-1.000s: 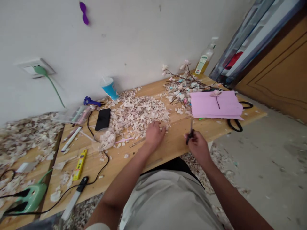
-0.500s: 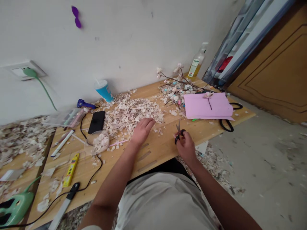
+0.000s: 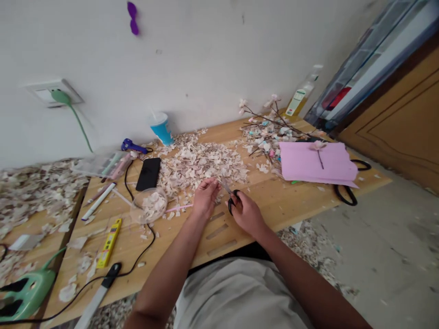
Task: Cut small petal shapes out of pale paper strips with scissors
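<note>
My right hand [image 3: 247,214] grips small black-handled scissors [image 3: 231,199], blades pointing up-left toward my left hand. My left hand [image 3: 205,197] is raised just above the wooden table [image 3: 274,196], fingers pinched together at the near edge of a big heap of pale petal-like scraps [image 3: 197,164]. Whether a scrap is between the fingers is too small to tell. The two hands almost touch.
A clear bowl of scraps [image 3: 150,204], black phone [image 3: 148,173], blue cup [image 3: 161,127], pens, yellow cutter [image 3: 109,236] and black cable lie left. Pink paper [image 3: 317,162], blossom twigs [image 3: 267,123], large black scissors [image 3: 346,192] and a bottle [image 3: 300,97] lie right. A green power strip [image 3: 24,292] sits near left.
My right hand carried the scissors left toward my left hand. My left hand lifted from the scrap heap and drew back slightly, fingers now pinched. The view shifted too.
</note>
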A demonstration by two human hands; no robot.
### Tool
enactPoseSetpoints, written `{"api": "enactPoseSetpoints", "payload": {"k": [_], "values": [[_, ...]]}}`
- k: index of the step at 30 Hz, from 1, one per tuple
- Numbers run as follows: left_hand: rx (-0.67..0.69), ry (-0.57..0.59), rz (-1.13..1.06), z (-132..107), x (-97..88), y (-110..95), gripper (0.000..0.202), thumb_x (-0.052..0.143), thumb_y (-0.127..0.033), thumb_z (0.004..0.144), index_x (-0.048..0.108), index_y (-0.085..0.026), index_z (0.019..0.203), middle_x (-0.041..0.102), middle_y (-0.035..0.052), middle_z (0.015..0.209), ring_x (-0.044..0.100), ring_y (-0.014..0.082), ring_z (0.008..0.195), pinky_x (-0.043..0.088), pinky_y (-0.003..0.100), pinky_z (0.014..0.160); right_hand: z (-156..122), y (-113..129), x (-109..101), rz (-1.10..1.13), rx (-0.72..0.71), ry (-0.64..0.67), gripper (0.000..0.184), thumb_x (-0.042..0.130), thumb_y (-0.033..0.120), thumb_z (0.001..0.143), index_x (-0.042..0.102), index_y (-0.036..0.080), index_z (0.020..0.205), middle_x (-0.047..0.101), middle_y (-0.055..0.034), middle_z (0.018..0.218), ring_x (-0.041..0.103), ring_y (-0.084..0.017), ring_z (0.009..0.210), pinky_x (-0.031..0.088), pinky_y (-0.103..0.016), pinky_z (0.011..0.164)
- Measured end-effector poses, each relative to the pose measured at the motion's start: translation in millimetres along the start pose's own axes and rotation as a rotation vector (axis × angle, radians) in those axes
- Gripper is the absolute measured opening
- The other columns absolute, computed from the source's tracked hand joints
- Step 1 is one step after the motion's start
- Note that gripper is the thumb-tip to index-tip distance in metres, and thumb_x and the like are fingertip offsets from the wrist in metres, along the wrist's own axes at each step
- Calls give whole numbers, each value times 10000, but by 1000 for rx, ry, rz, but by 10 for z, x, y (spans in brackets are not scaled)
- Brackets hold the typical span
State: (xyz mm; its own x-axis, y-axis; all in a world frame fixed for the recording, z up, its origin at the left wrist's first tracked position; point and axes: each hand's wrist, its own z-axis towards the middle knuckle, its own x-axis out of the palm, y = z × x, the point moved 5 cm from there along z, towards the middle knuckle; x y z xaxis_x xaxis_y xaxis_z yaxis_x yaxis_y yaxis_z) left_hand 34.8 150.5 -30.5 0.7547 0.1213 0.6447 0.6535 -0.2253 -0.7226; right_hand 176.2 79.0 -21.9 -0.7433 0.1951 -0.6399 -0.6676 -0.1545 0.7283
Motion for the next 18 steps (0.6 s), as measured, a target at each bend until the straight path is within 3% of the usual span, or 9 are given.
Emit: {"api": "enactPoseSetpoints", "payload": {"k": [8, 13, 18], "values": [[-72, -26, -169, -70, 37, 108, 275, 848, -181, 590, 684, -149, 809, 664, -27, 727, 610, 53, 639, 516, 179, 676, -39, -33, 105, -176, 0, -84, 355, 512, 352, 848, 536, 148, 1137, 652, -127, 1018, 612, -268, 954, 484, -380, 817], [-85, -68, -198, -93, 29, 143, 252, 846, -200, 596, 690, -151, 788, 665, -23, 723, 610, 54, 652, 508, 168, 668, -23, -17, 95, -239, 19, -52, 320, 512, 359, 849, 568, 161, 1093, 669, -112, 957, 622, -254, 884, 484, -360, 778], [-40, -17, -132, -102, 56, 137, 227, 841, -219, 603, 688, -154, 757, 638, -35, 689, 585, 49, 618, 493, 180, 662, -21, -62, 87, -244, 33, -30, 322, 503, 351, 853, 595, 160, 1095, 690, -117, 967, 644, -253, 877, 493, -346, 762]]}}
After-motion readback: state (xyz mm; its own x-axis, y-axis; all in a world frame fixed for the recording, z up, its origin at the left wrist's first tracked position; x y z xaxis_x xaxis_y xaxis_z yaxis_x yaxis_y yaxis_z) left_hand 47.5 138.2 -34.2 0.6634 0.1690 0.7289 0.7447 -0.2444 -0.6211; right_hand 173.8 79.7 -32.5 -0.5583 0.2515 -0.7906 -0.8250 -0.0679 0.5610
